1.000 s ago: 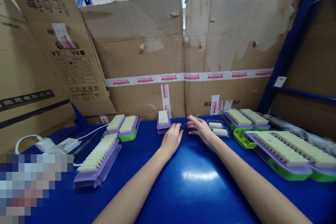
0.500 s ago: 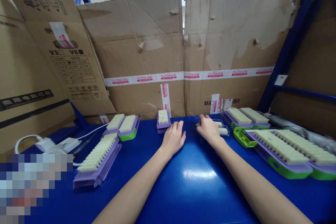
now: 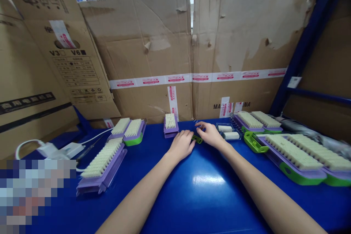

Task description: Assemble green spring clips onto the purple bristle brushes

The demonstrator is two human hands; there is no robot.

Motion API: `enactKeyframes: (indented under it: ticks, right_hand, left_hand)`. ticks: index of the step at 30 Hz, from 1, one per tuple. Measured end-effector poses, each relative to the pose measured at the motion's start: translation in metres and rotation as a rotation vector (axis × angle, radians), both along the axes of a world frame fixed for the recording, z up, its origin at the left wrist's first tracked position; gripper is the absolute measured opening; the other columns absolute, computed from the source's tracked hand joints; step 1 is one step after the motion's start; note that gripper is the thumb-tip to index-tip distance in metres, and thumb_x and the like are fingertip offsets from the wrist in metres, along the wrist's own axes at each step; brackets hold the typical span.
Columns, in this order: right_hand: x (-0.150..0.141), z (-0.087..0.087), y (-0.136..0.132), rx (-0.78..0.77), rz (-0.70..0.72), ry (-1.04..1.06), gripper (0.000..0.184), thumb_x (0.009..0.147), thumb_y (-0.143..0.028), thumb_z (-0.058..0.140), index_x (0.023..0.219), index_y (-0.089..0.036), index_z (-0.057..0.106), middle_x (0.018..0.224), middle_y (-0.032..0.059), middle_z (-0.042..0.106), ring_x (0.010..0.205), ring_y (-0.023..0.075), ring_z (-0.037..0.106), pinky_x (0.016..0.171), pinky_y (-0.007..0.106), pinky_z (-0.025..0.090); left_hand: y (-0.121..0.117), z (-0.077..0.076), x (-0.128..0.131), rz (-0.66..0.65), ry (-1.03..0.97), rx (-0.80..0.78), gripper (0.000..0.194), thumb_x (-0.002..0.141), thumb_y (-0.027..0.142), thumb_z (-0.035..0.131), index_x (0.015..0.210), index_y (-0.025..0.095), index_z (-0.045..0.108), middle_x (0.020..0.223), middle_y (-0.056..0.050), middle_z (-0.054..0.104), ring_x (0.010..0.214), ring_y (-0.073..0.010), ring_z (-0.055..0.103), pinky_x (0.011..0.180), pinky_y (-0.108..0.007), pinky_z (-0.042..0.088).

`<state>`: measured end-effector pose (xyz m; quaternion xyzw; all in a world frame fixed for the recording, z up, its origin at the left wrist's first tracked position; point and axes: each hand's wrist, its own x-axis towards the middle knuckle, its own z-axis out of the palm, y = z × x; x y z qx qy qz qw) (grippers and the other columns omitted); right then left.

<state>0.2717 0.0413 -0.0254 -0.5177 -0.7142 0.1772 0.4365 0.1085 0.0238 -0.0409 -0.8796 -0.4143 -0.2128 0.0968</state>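
Note:
My left hand (image 3: 181, 145) reaches forward over the blue tabletop, with its fingers and thumb closed at the left end of a small green plastic piece (image 3: 197, 139). Just to the right, my right hand (image 3: 210, 134) has bent fingers around a thin coiled metal wire (image 3: 195, 120), which sticks out past the fingertips. The exact grip is partly hidden by the fingers. Behind my left hand stands a small purple brush block (image 3: 170, 122) with pale bristles facing up. Two white cylinders (image 3: 231, 135) in clear trays lie beside my right wrist.
Purple-and-green brush blocks (image 3: 297, 153) and a loose green frame (image 3: 255, 142) lie at the right. More brush blocks (image 3: 102, 161) and a white plug with cable (image 3: 52, 150) are at the left. Cardboard sheets (image 3: 142, 51) wall off the back.
My right hand has moved left towards my left hand, bringing the green piece and wire with it. The white cylinders are now more exposed. My left hand has shifted slightly right and its fingers have closed in.

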Motion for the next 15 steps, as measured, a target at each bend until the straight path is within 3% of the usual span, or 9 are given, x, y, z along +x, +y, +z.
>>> enactKeyframes:
  ticks: [4,10,15]
  right_hand:
    - [0.0007,-0.0022,0.0015,-0.094,-0.06,0.206,0.022,0.079,-0.026,0.045,0.086,-0.018,0.064,0.067,0.0003,0.064,0.051,0.0125,0.059,0.051,0.022,0.044]
    - [0.0054,-0.0032,0.0026,-0.245,-0.103,0.463,0.026,0.083,-0.035,0.043,0.078,-0.016,0.06,0.048,-0.0033,0.054,0.036,0.0096,0.05,0.034,0.018,0.035]
    - [-0.0001,0.0017,0.0002,-0.39,-0.015,0.688,0.031,0.081,-0.046,0.052,0.075,-0.016,0.056,0.047,-0.0024,0.053,0.035,0.0101,0.051,0.029,0.017,0.034]
  left_hand:
    - [0.002,-0.0007,-0.0007,-0.032,0.031,-0.037,0.017,0.088,0.022,0.046,0.092,0.017,0.061,0.09,-0.006,0.063,0.087,-0.0206,0.056,0.078,-0.034,0.045]
    - [0.0013,-0.0002,-0.001,-0.013,0.009,-0.006,0.016,0.087,0.027,0.049,0.085,0.017,0.061,0.089,-0.006,0.061,0.088,-0.0208,0.055,0.076,-0.033,0.043]
    - [0.001,0.0006,-0.0008,-0.043,-0.008,-0.033,0.014,0.087,0.022,0.049,0.08,0.017,0.059,0.082,-0.005,0.063,0.082,-0.0192,0.056,0.074,-0.032,0.042]
